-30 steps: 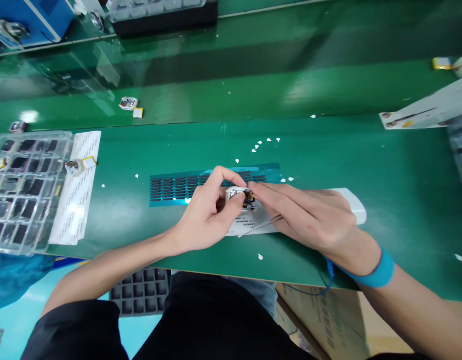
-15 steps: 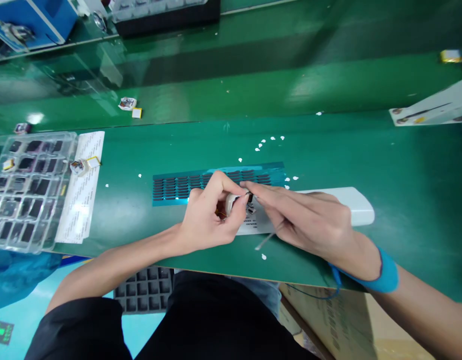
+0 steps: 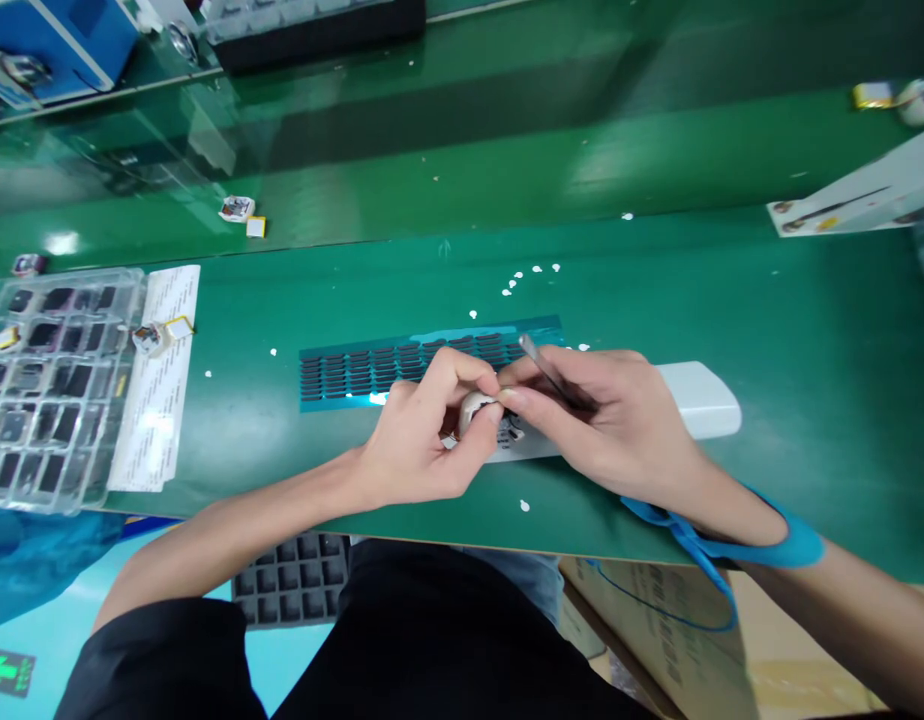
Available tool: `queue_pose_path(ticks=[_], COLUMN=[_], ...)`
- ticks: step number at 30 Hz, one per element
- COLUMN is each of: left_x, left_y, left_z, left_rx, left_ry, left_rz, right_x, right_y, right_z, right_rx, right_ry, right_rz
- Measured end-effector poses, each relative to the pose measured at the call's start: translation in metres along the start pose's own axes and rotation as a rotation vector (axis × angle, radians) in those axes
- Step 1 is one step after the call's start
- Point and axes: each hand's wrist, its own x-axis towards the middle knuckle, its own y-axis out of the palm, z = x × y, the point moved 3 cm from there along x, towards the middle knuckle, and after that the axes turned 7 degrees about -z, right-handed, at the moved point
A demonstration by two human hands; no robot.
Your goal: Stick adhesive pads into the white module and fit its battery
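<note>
My left hand point(image 3: 432, 430) pinches a small white rounded housing point(image 3: 473, 408) between thumb and fingers. Dark parts show inside the housing, partly hidden by the fingertips. My right hand point(image 3: 616, 420) has its thumb and index tip together at the housing's right edge; whatever lies between those tips is too small to make out. Across that hand lies a slim metal tool, apparently tweezers point(image 3: 548, 370), one end sticking up past the fingers. Beneath both hands are a printed white sheet point(image 3: 533, 445) and a blue film strip point(image 3: 338, 380) with rows of dark slim pieces.
A clear compartment tray point(image 3: 57, 390) with dark parts stands left, beside a white label sheet point(image 3: 158, 400) bearing another housing point(image 3: 148, 338). Small white tabs point(image 3: 518, 275) dot the green bench. A white smooth object point(image 3: 702, 400) lies right. A blue wrist strap's cord point(image 3: 702, 570) hangs over the edge.
My right hand has turned over, thumb now toward me, and the tool's end has swung from below the hand to above it. My left hand still holds the housing.
</note>
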Motion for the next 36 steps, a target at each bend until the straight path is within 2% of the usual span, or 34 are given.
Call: queue_pose_path(ticks=[3,7,10,13,17,21,24,29,36], left_x=[0.004,0.013,0.021,0.026,0.024,0.020,0.019,0.020,0.021], left_y=[-0.003,-0.011,-0.020,-0.025,-0.025,-0.021,-0.020,-0.021,-0.021], left_z=[-0.001,-0.005,-0.010,-0.013,-0.009,-0.002,0.002,0.003,0.005], left_rx=[0.024,0.109,0.194,0.291,0.490,0.664,0.728,0.709,0.701], left_ry=[-0.001,0.011,0.031,0.043,0.000,0.009,0.024,0.056,0.006], left_rz=[0.035,0.038,0.018,0.165,0.486,0.646,0.681,0.648,0.660], right_x=[0.000,0.002,0.006,0.012,0.018,0.020,0.020,0.020,0.022], right_y=[-0.002,-0.011,-0.016,-0.022,-0.028,-0.030,-0.028,-0.023,-0.022], right_z=[0.000,-0.002,-0.009,-0.012,-0.013,-0.018,-0.023,-0.028,-0.033], right_rx=[-0.013,-0.097,-0.111,-0.166,-0.185,-0.152,-0.177,-0.135,-0.015], right_ry=[0.017,-0.059,-0.060,-0.063,0.017,0.049,0.050,0.107,0.170], right_rz=[-0.018,-0.162,-0.234,-0.252,-0.140,-0.023,0.018,0.062,0.125])
